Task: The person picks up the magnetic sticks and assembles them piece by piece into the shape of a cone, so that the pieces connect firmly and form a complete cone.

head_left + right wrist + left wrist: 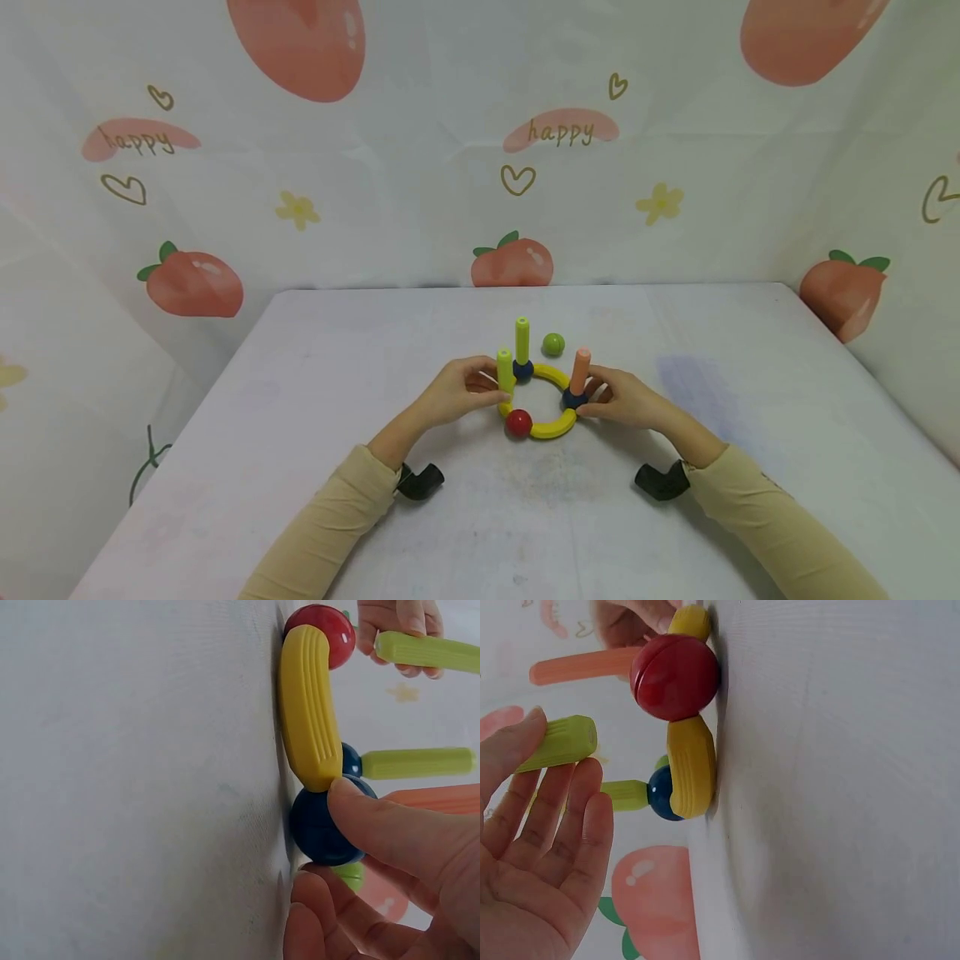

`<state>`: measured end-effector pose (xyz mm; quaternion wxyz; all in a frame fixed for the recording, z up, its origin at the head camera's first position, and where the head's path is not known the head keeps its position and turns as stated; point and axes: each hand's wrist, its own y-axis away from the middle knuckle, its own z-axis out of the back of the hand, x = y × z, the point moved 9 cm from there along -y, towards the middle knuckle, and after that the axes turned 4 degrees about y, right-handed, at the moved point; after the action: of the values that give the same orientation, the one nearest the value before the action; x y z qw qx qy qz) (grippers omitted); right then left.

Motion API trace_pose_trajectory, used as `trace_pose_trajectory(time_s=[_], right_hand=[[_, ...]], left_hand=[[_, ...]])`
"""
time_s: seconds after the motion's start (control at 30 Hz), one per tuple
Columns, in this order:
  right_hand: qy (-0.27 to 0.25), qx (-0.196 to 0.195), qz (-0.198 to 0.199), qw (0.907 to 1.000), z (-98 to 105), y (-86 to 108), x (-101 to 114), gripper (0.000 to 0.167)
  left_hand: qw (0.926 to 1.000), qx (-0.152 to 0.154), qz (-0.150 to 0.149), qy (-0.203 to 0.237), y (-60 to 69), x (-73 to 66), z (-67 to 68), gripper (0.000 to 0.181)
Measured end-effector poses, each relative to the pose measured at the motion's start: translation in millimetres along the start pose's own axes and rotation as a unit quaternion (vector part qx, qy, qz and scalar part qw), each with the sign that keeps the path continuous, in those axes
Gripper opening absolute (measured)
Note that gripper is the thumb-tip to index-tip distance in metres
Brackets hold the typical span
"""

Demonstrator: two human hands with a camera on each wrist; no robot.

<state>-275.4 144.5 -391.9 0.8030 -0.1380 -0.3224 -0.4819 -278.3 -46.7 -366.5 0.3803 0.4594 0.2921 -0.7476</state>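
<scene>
A ring of yellow curved pieces point(553, 428) and balls lies on the table. My left hand point(453, 392) pinches a lime-green rod point(566, 741) between thumb and fingers, apart from the ring in the left wrist view. The red ball point(676, 677) sits at the ring's near left. At the right side, my right hand point(626, 398) holds a dark blue ball point(322, 825), its thumb near the joint with a yellow piece. From that ball an orange rod point(581, 371) stands up. Another lime-green rod point(522, 337) rises from the rear blue ball point(522, 372).
A loose-looking green ball point(553, 344) lies just behind the ring on the white tabletop point(360, 350). Black curved fittings point(422, 482) project from both wrists. Behind the table hangs a printed cloth point(420, 125); a dark green cord point(150, 458) shows at the left.
</scene>
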Motion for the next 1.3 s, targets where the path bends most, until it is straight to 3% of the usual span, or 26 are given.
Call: trace_pose_trajectory(time_s=[0.2,0.37,1.3], right_hand=[[-0.001,-0.006,0.019,0.9998,0,0.6,2,0.042],[-0.006,0.003,0.004,1.0,-2,-1.2,0,0.044],[-0.003,-0.001,0.0,1.0,-2,-0.6,0,0.038]], left_hand=[[0.9999,0.007,0.001,0.011,0.8,-1.1,-4.1,0.031],[0.9996,0.018,-0.005,0.02,1.9,-5.0,-8.8,0.028],[0.9986,0.049,0.002,-0.02,1.3,0.7,-18.3,0.024]])
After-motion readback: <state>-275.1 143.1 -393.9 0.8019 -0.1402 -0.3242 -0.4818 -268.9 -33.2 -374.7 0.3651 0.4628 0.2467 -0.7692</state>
